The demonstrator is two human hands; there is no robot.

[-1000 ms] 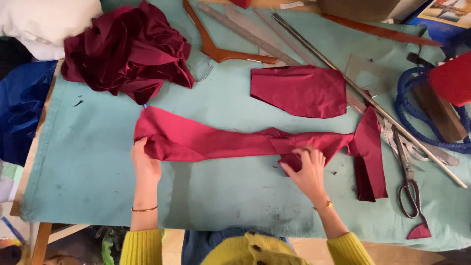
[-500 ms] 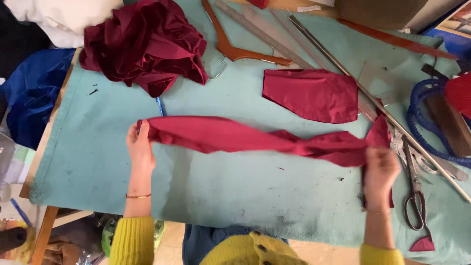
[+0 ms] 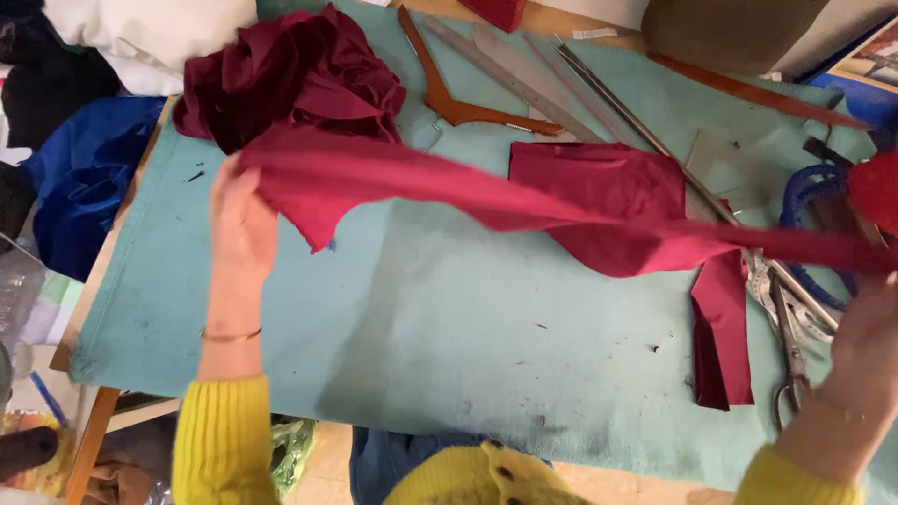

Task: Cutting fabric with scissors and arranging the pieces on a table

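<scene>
A long strip of crimson fabric (image 3: 486, 201) hangs stretched above the teal table cover (image 3: 449, 346), blurred by motion. My left hand (image 3: 241, 229) grips its left end, raised over the table's left part. My right hand (image 3: 865, 351) is at the far right edge of the view and holds the strip's other end. A flat cut piece of the same crimson cloth (image 3: 599, 182) lies on the table behind the strip, and a narrow crimson scrap (image 3: 722, 337) lies near my right hand.
A crumpled heap of dark red cloth (image 3: 290, 79) sits at the back left. A wooden hanger (image 3: 449, 93), long metal rulers (image 3: 599, 93) and scissors (image 3: 790, 351) lie at the back and right. Blue cloth (image 3: 79, 178) hangs off the left edge. A blue cord coil (image 3: 814, 201) is at right.
Both hands have lifted the fabric strip off the table and pulled it taut. The left end rose higher and the right hand moved further right and down.
</scene>
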